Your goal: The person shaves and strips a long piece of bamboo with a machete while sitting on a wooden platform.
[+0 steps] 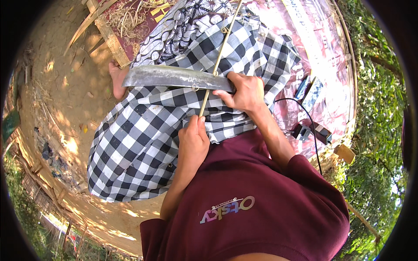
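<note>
My right hand (247,92) is closed around the near end of a machete (167,77), its handle hidden in my grip. The broad grey blade points left across my lap and crosses a thin bamboo strip (227,41), meeting it near a small curl of shaving. My left hand (194,135) pinches the lower end of that strip, just below the blade. From there the strip runs up and away past the top of the view. Beneath both hands a black-and-white checked cloth (139,126) covers my legs, with a few shavings on it.
A bare foot (117,80) rests on the dirt at left, beside a wooden plank (111,40) and a heap of shavings (129,19). On the printed plastic sheet (322,56) at right lie a phone-like device (311,93) and small black boxes (321,133) with a cable (310,119).
</note>
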### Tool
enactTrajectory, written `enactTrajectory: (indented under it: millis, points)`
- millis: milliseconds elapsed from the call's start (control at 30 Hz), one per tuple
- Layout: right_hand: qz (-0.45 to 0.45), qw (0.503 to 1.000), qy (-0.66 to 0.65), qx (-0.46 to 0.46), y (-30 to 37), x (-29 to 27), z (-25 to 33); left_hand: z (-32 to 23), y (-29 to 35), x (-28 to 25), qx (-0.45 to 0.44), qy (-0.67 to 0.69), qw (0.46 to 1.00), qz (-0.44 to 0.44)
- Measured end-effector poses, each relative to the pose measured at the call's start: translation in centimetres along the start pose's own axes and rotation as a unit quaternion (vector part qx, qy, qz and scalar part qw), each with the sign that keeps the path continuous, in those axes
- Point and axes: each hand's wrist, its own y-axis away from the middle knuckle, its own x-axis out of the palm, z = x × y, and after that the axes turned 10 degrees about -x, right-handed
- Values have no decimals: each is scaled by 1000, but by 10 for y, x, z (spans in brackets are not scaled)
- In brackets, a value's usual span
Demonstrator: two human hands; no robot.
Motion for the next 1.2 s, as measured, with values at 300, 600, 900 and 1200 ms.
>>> enactTrajectory:
  millis: [300, 600, 900, 1200]
  points:
    - [59, 991, 60, -101, 5, -21, 8, -9, -11, 11, 35, 18, 999, -14]
    - [72, 989, 56, -113, -3, -33, 10, -17, -3, 5, 0, -14, 1000, 2]
    - [23, 995, 37, -87, -18, -37, 3, -26, -7, -1, 19, 15, 999, -21]
    - [5, 997, 72, 12, -43, -50, -32, -24, 4, -10, 23, -1, 1000, -16]
